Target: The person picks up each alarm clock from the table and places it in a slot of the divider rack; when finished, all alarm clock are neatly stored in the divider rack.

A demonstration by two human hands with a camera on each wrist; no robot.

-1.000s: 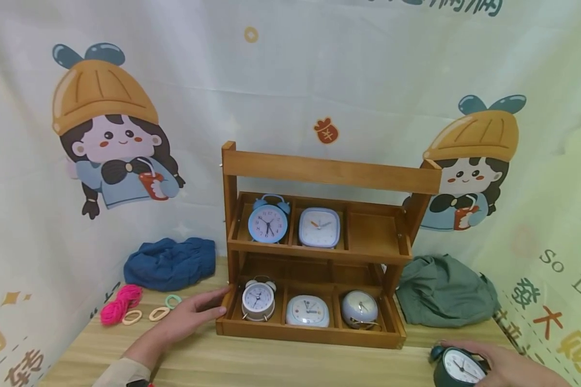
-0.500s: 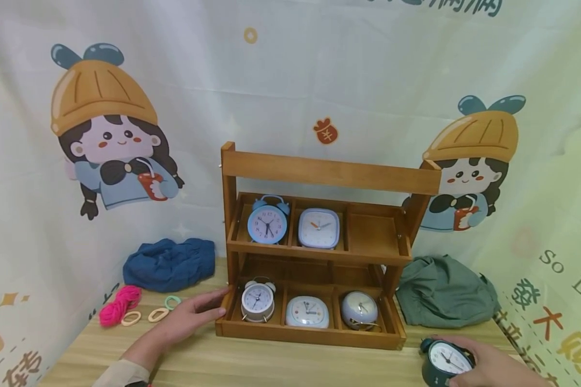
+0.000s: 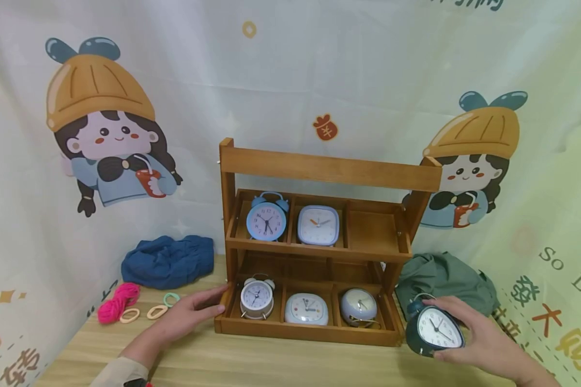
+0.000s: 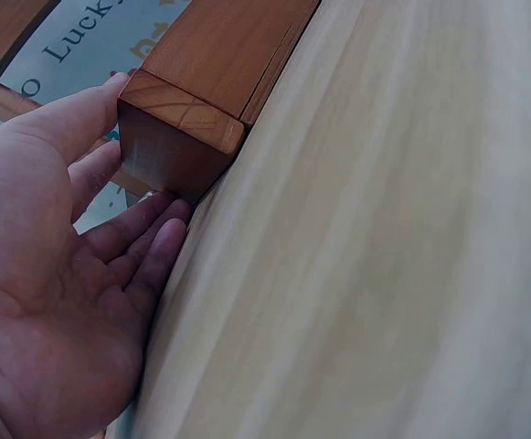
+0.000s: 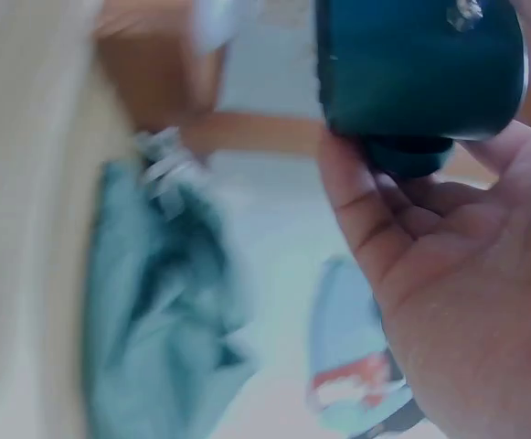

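Note:
A dark green twin-bell alarm clock (image 3: pixel 437 328) with a white dial is held up in my right hand (image 3: pixel 489 338), right of the wooden shelf (image 3: pixel 314 336). The right wrist view shows the clock's green body (image 5: pixel 420 69) above the palm, with fingers around its bell end. My left hand (image 3: pixel 186 320) rests against the shelf's lower left side. Its fingers touch the wooden end (image 4: pixel 169 151) in the left wrist view. On the upper tier sit a blue twin-bell clock (image 3: pixel 266 221) and a square clock (image 3: pixel 318 226); the upper right compartment is bare.
The lower tier carries a white twin-bell clock (image 3: pixel 256 298), a rounded rectangular clock (image 3: pixel 306 310) and a round clock (image 3: pixel 359 307). Blue cloth (image 3: pixel 169 262), pink yarn (image 3: pixel 118 303) and several hair ties (image 3: pixel 157 312) lie left. Green cloth (image 3: pixel 452 279) lies behind my right hand.
My right hand has raised the green alarm clock from the lower right and brought it left, closer to the shelf. The left hand stays against the shelf's side.

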